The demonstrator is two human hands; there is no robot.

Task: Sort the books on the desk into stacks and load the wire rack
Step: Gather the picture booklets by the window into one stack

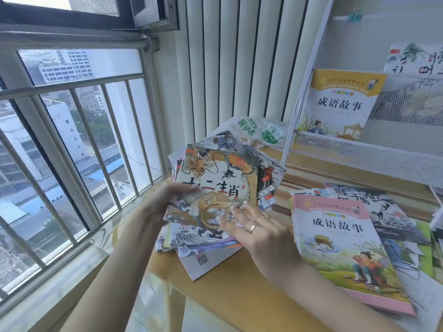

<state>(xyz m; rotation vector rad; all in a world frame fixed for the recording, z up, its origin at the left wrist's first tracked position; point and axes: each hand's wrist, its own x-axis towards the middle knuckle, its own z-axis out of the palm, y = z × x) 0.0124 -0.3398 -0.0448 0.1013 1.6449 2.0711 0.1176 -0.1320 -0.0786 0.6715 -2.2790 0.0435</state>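
- Two hands on one messy pile here: my left hand (167,200) grips the left edge of the dragon book (215,188), thumb curled over the cover, fingers hidden underneath.
- My right hand (259,231) lies flat and open, straight fingers pressing the book's lower right corner, holding nothing.
- The dragon book sits on top of a fanned heap of thin books (206,248) at the left end of the desk (227,295), near the window.
- These look like light, floppy paperbacks with glossy covers, so I reckon they'll slide off each other easily. Best bet is pinching near the spine edge and squaring them up with a palm.
- The pink book (340,236) tops a tidier stack to the right.
- The wire rack (383,149) behind already holds a yellow book (340,104).
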